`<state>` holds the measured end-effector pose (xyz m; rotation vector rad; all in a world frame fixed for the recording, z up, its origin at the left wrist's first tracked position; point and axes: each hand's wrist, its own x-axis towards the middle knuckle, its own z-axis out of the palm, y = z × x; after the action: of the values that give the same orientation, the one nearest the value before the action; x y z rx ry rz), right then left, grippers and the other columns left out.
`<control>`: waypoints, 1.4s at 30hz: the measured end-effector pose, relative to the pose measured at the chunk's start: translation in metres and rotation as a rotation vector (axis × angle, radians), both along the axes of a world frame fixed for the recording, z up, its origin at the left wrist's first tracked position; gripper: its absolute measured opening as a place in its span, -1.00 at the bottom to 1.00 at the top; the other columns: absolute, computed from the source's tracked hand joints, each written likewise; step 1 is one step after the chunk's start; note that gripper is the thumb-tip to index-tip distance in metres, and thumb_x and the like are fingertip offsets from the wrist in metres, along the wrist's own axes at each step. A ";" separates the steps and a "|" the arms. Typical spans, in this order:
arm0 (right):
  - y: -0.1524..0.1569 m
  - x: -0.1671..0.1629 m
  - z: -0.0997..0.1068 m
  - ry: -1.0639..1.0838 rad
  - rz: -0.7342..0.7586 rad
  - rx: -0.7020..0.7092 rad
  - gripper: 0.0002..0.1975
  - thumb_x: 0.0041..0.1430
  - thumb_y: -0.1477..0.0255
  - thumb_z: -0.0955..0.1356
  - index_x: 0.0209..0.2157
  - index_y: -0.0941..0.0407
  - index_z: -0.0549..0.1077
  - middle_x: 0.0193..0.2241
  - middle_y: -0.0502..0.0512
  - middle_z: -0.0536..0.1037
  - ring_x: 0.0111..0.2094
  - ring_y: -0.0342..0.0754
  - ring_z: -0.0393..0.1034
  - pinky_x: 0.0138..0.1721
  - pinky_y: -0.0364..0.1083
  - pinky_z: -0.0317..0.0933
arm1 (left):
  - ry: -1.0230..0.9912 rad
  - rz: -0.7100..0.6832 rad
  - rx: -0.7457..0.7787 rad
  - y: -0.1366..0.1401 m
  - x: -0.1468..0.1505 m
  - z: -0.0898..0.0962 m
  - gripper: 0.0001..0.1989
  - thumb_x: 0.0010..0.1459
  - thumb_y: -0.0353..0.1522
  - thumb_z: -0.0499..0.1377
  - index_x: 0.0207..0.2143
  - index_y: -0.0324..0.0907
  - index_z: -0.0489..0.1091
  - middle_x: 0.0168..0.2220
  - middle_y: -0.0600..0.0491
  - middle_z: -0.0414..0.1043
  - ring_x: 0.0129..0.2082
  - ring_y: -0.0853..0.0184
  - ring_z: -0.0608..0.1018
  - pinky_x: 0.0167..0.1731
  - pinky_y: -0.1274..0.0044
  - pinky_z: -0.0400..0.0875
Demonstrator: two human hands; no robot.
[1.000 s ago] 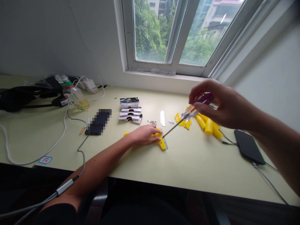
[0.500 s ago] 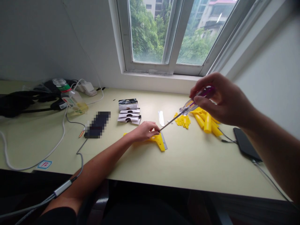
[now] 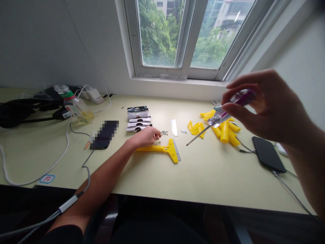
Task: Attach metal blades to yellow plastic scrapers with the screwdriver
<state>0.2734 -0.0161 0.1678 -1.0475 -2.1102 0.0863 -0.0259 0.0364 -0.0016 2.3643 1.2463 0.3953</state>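
My right hand is wrapped around the clear and purple handle of a screwdriver. Its metal shaft slants down to the left, the tip apart from the scraper. A yellow scraper with a metal blade lies flat on the table, blade end to the right. Just above its handle is my left hand, fingers curled together; whether they hold anything is hidden. Beside the fingertips lies a tiny screw-like piece. Several small screws are scattered just beyond that hand.
Metal blades, small nuts, flat yellow pieces and yellow handles lie beyond the scraper. Small boxes stand behind my left hand. Phones with cables, a bottle and a headset lie at the sides.
My left hand has moved left from the scraper's head toward the screws, uncovering the head. My right hand has drawn the screwdriver up and right, its tip leaving the scraper.
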 end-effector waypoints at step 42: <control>0.115 -0.058 -0.123 -0.680 0.075 -0.633 -0.22 -0.17 0.11 0.47 0.08 0.05 0.20 -0.20 0.18 0.48 -0.26 0.09 0.41 -0.36 -0.08 0.24 | 0.105 -0.207 -0.245 -0.010 0.002 0.012 -0.72 -0.03 -0.27 0.30 -0.35 -0.12 0.24 -0.29 0.11 0.37 -0.33 0.33 0.39 -0.42 0.57 0.16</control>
<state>0.2151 0.0991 0.0444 -1.5143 -2.8322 0.5279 -0.0241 0.0268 0.0101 2.2959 1.0155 0.0491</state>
